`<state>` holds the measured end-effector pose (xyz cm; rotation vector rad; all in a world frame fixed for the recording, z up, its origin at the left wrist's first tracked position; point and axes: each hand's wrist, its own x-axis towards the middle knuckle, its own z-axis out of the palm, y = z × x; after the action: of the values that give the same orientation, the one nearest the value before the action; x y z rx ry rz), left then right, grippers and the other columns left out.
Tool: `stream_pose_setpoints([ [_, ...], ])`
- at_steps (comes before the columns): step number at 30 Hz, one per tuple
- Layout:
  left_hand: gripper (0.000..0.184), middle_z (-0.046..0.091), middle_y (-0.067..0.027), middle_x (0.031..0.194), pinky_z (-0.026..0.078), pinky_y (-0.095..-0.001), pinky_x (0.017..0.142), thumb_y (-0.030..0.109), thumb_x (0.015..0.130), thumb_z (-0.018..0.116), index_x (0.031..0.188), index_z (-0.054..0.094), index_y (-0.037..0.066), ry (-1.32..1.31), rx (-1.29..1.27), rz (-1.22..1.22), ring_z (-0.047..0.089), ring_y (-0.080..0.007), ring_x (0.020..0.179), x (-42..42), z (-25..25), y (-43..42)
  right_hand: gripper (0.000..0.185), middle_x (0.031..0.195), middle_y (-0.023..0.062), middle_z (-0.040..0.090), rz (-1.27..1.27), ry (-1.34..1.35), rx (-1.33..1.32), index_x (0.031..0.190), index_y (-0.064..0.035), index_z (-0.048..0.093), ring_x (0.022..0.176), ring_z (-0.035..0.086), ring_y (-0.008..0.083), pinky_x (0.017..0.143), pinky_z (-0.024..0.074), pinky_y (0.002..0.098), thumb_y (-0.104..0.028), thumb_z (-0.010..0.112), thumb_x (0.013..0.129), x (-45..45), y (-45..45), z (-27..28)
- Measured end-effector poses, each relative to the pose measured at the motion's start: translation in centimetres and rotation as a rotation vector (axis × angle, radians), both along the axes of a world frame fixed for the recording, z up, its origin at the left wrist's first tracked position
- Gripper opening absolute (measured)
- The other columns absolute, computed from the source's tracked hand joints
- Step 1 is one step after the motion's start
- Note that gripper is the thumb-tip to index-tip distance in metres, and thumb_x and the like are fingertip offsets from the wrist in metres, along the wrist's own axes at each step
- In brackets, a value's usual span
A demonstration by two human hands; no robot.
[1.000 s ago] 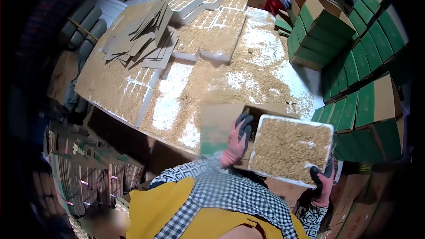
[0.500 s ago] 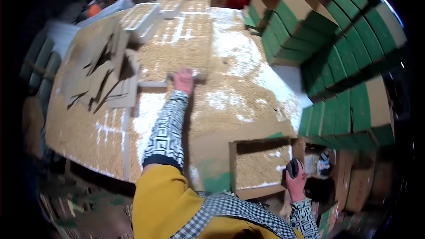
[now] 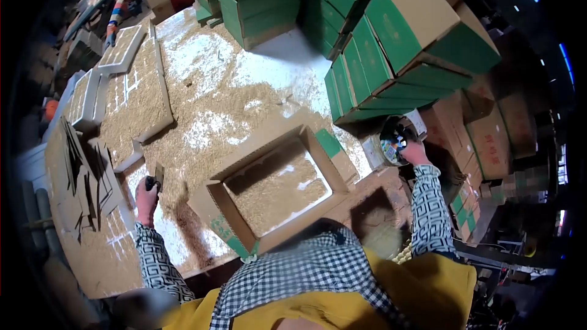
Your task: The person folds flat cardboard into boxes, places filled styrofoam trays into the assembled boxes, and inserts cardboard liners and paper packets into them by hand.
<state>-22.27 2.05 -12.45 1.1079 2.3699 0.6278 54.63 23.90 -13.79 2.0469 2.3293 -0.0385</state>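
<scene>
Two gloved hands work on either side of an open carton (image 3: pixel 231 215) at the near edge of a worktop (image 3: pixel 205 129), right of its middle. A shallow white-rimmed tray (image 3: pixel 318 200) lies inside the carton, filled with tan, crumbly material (image 3: pixel 269 201). The left hand (image 3: pixel 147 200) is over the worktop, left of the carton, its fingers closed on what looks like a small flat brown piece (image 3: pixel 159 173). The right hand (image 3: pixel 416 152) reaches into a round container (image 3: pixel 391 123) beyond the carton's right side, touching small colourful items (image 3: pixel 391 145); whether it grips any, I cannot tell. So far the tray is boxed, while the carton's flaps stand open and its filling lies uncovered; this carton looks partway done. More filled trays (image 3: pixel 122 49) sit toward the far left corner, near a co-worker's gloved hand (image 3: pixel 111 38). Loose cardboard sheets (image 3: pixel 79 177) lean in a heap by the left edge. Green-sided cartons (image 3: pixel 361 73) stand stacked along the right edge, apparently further along.
</scene>
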Motion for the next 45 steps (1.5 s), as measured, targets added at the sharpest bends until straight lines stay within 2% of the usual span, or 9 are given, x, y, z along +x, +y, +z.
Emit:
stream_pose_setpoints([
  [2, 0.016, 0.062, -0.0054, 0.089, 0.046, -0.0256, 0.074, 0.005, 0.083, 0.063, 0.098, 0.06, -0.001, -0.198, 0.277, 0.005, 0.057, -0.0128, 0.082, 2.5, 0.0, -2.2, 0.049, 0.097, 0.0171, 0.066, -0.131, 0.052, -0.473, 0.122, -0.009, 0.056, 0.093, 0.062, 0.0306, 0.082, 0.0491, 0.0408, -0.029, 0.063, 0.077, -0.7, 2.0, 0.5],
  [7, 0.018, 0.061, -0.003, 0.089, 0.048, -0.0242, 0.076, 0.007, 0.085, 0.064, 0.1, 0.06, -0.003, -0.358, 0.549, 0.22, 0.058, -0.0109, 0.081, 13.4, 6.2, -3.4, 0.03, 0.096, 0.0151, 0.067, -0.119, 0.687, 0.02, 0.104, -0.0092, 0.065, 0.088, 0.062, 0.0342, 0.078, 0.0496, 0.0427, -0.026, 0.059, 0.08, 3.1, 1.8, -0.6],
  [14, 0.021, 0.063, -0.0044, 0.089, 0.048, -0.0251, 0.078, 0.007, 0.085, 0.064, 0.102, 0.06, -0.005, -0.355, 0.618, 0.147, 0.058, -0.0112, 0.081, 20.6, 9.8, -3.1, 0.031, 0.103, 0.0193, 0.064, 0.097, 0.169, 0.111, 0.11, -0.0045, 0.063, 0.097, 0.06, 0.0353, 0.083, 0.0475, 0.0436, -0.022, 0.05, 0.088, 7.9, 1.3, -1.1],
  [20, 0.035, 0.059, -0.0078, 0.109, 0.045, -0.0296, 0.089, -0.005, 0.084, 0.058, 0.119, 0.053, -0.003, -0.199, 0.915, 0.155, 0.057, -0.0164, 0.098, 22.3, 8.1, -4.2, 0.035, 0.118, 0.0135, 0.059, 0.048, 1.268, -0.021, 0.118, 0.0011, 0.056, 0.113, 0.054, 0.0291, 0.095, 0.0425, 0.039, -0.01, 0.056, 0.085, -6.2, -5.0, 10.8],
  [26, 0.025, 0.062, -0.0111, 0.105, 0.048, -0.0397, 0.081, 0.012, 0.066, 0.069, 0.089, 0.06, 0.008, 0.396, 0.485, -0.874, 0.061, -0.0289, 0.094, 28.2, 11.5, 0.3, 0.041, 0.134, 0.0186, 0.042, 0.776, 0.196, 0.131, 0.114, -0.0103, 0.058, 0.13, 0.032, 0.0391, 0.109, 0.0194, 0.0531, -0.02, 0.069, 0.076, -24.6, -8.0, 8.0],
  [30, 0.045, 0.053, -0.0087, 0.117, 0.042, -0.0394, 0.09, 0.017, 0.073, 0.066, 0.117, 0.055, 0.011, 0.538, 0.072, -1.204, 0.054, -0.0236, 0.104, 28.8, 4.2, 0.5, 0.046, 0.12, 0.0158, 0.053, 0.701, 0.569, 0.244, 0.118, -0.0097, 0.056, 0.111, 0.05, 0.0332, 0.101, 0.0353, 0.0435, -0.018, 0.07, 0.074, -25.6, -8.7, 15.1],
  [34, 0.047, 0.055, -0.0114, 0.119, 0.044, -0.0412, 0.093, 0.01, 0.074, 0.066, 0.119, 0.056, 0.008, 0.343, 0.231, -1.093, 0.056, -0.0269, 0.105, 26.8, 8.7, -1.3, 0.044, 0.127, 0.0142, 0.054, 1.163, 0.023, -0.363, 0.122, -0.0132, 0.056, 0.116, 0.051, 0.0287, 0.105, 0.0333, 0.0414, -0.027, 0.064, 0.081, -28.5, -10.9, 8.6],
  [40, 0.028, 0.065, -0.0116, 0.102, 0.053, -0.0312, 0.079, 0.003, 0.078, 0.063, 0.106, 0.065, 0.006, -0.019, 0.342, -0.324, 0.065, -0.0254, 0.087, 16.0, 11.9, -7.0, 0.042, 0.114, 0.0133, 0.063, 0.173, 1.292, -0.143, 0.12, -0.006, 0.058, 0.102, 0.062, 0.0227, 0.094, 0.0483, 0.0311, 0.001, 0.06, 0.078, -19.6, -7.0, 12.0],
  [45, 0.024, 0.065, -0.0112, 0.101, 0.051, -0.0284, 0.08, 0.003, 0.08, 0.063, 0.104, 0.066, 0.001, -0.117, 0.491, -0.29, 0.065, -0.0204, 0.089, 17.4, 9.3, -5.1, 0.057, 0.122, 0.0138, 0.058, 0.682, 0.7, -0.418, 0.128, -0.0083, 0.053, 0.112, 0.056, 0.0257, 0.099, 0.0445, 0.0371, -0.02, 0.073, 0.076, -27.3, -9.6, 13.9],
])
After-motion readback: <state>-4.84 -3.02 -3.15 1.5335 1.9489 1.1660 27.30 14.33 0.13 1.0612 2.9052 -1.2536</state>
